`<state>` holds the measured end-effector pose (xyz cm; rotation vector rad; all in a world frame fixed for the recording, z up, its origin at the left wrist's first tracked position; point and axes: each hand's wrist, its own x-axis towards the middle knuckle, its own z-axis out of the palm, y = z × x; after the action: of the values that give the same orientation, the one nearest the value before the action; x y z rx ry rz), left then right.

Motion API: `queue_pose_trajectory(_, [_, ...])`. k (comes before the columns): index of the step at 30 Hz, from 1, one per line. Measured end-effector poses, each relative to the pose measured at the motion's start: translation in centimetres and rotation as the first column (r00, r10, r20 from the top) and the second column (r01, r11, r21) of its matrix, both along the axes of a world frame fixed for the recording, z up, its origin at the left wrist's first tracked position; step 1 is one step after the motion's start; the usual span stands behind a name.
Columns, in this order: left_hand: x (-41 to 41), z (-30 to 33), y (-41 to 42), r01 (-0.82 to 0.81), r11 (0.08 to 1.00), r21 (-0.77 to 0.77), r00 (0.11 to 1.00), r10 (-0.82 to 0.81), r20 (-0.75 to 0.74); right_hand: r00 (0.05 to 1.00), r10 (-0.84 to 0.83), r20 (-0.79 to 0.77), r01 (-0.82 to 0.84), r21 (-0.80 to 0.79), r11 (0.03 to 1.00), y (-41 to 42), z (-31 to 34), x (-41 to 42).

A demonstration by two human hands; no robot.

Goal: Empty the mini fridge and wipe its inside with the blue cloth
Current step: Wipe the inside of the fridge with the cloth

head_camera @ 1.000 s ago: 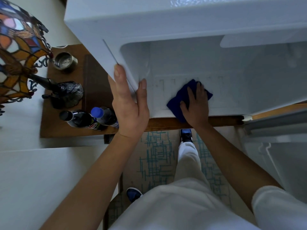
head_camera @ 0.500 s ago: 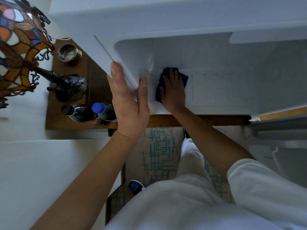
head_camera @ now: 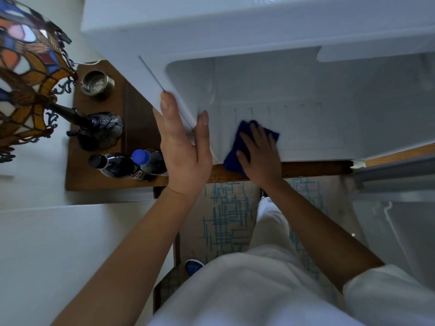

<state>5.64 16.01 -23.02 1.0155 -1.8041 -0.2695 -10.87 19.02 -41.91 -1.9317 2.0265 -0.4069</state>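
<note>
Our right hand [head_camera: 260, 156] lies flat, fingers spread, pressing the blue cloth [head_camera: 237, 147] onto the floor of the mini fridge [head_camera: 306, 95], at its front edge near the left inner corner; part of the cloth hangs over the lip. Our left hand [head_camera: 184, 149] is open w/ straight fingers, palm against the fridge's left front corner, thumb just inside the opening, bracing it. We see nothing on the visible part of the inside, so we judge the emptying done & wiping under way.

Risks as we see them:
- Cloth overhangs the front edge; since we're pressing it, not gripping it, a pull toward us could drag it off onto the patterned rug [head_camera: 226, 222].
- Fridge sits on a wooden stand [head_camera: 306, 169]; hard sideways strokes could shift it if the left hand eases off.
- Two dark bottles [head_camera: 128, 167] stand at the side table's [head_camera: 77, 180] front edge, just beside our left wrist; an elbow swing could topple them.
- Stained-glass lamp [head_camera: 28, 74] & small metal cup [head_camera: 97, 83] are further left, less exposed.
</note>
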Motion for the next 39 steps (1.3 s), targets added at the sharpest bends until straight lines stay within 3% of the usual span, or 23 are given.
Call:
queue_pose_trajectory(5, [-0.1, -0.3, 0.0, -0.004, 1.000, 0.030, 1.000, 0.005, -0.027, 0.944, -0.295, -0.150, 0.301, 0.023, 0.953, -0.2, 0.0, -6.4])
queue_pose_trajectory(10, [0.1, -0.4, -0.2, 0.017, 1.000, 0.018, 1.000, -0.016, -0.008, 0.809, -0.565, -0.165, 0.577, 0.039, 0.816, -2.1, 0.0, -12.1])
queue_pose_trajectory(13, [-0.1, -0.4, -0.1, 0.006, 1.000, 0.026, 1.000, -0.006, -0.026, 0.762, -0.628, -0.158, 0.637, 0.014, 0.770, -3.4, 0.0, -12.4])
queue_pose_trajectory(23, [0.0, -0.8, -0.2, -0.003, 1.000, -0.007, 0.999, 0.002, -0.042, 0.904, -0.414, -0.110, 0.421, 0.042, 0.906, -6.7, 0.1, -3.6])
queue_pose_trajectory(29, [-0.1, -0.6, -0.1, -0.007, 0.999, -0.033, 0.999, 0.005, -0.039, 0.996, -0.093, 0.011, 0.093, -0.021, 0.995, -7.3, 0.4, 4.2])
queue_pose_trajectory(32, [-0.1, -0.4, 0.1, -0.011, 1.000, -0.019, 0.999, 0.010, -0.043, 0.996, -0.058, 0.063, 0.060, -0.020, 0.998, -7.7, 0.3, 4.8])
queue_pose_trajectory(35, [-0.1, -0.4, 0.2, -0.031, 1.000, -0.001, 0.998, 0.031, -0.049, 1.000, 0.003, 0.021, -0.002, -0.041, 0.999, -6.9, -0.1, 2.9])
queue_pose_trajectory(39, [0.1, -0.5, 0.3, -0.013, 1.000, 0.023, 0.998, 0.014, -0.056, 0.989, -0.142, -0.052, 0.141, -0.007, 0.990, -5.3, 0.1, -0.6])
